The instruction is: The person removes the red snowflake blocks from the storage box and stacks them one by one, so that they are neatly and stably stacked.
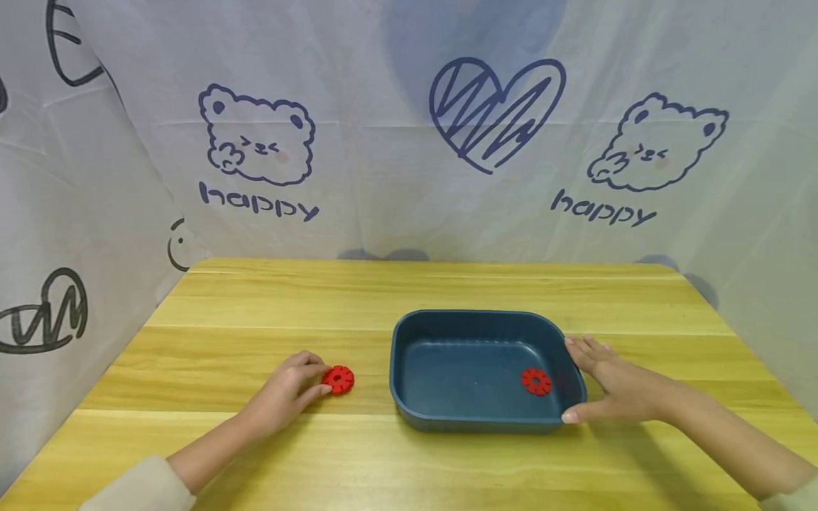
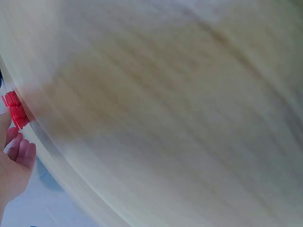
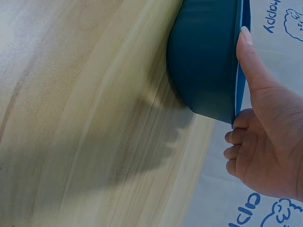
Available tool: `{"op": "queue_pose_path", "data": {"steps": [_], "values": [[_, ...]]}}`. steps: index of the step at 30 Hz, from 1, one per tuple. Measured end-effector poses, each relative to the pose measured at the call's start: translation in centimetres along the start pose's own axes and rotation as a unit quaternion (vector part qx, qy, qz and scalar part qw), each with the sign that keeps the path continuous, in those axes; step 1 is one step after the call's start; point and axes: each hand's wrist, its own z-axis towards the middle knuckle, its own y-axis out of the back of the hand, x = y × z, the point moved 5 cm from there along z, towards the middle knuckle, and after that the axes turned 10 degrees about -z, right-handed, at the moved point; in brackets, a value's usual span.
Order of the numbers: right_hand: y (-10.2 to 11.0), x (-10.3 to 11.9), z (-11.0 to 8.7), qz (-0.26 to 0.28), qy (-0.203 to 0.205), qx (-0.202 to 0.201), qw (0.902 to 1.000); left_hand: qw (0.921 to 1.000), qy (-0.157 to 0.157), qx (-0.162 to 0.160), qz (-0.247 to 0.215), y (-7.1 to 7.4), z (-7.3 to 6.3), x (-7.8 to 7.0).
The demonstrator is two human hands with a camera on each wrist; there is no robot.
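Note:
My left hand point(image 1: 287, 390) pinches a small stack of red notched plastic discs point(image 1: 339, 380) between thumb and fingers, left of the bin. In the left wrist view the disc stack point(image 2: 17, 109) shows its layered edge beside the fingertips. A dark blue rectangular bin point(image 1: 473, 426) stands upright on the table. Inside it, toward the right end, lies another red notched disc point(image 1: 536, 381). My right hand point(image 1: 616, 390) rests spread against the bin's right end, the thumb near the front corner. In the right wrist view its thumb point(image 3: 255, 66) lies along the rim.
The wooden table point(image 1: 255, 305) reaches back to a white cloth point(image 1: 377, 184) with bear, heart and "happy" drawings. Another part of the cloth hangs along the left side. The bin takes up the table's middle right.

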Motion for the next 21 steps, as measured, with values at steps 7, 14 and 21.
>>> {"op": "queue_pose_path", "data": {"steps": [7,14,21], "values": [[-0.1,0.0,-0.1,-0.005,0.002,-0.003,1.0,0.9999,0.005,0.0,0.009,-0.2,0.1,0.1],[-0.1,0.1,0.0,-0.002,-0.001,-0.003,1.0,1.0,0.004,0.001,0.007,0.1,-0.1,0.0],[-0.2,0.1,0.0,0.001,-0.001,-0.001,1.0,0.9997,-0.001,-0.02,-0.015,1.1,0.5,-0.8]]}}
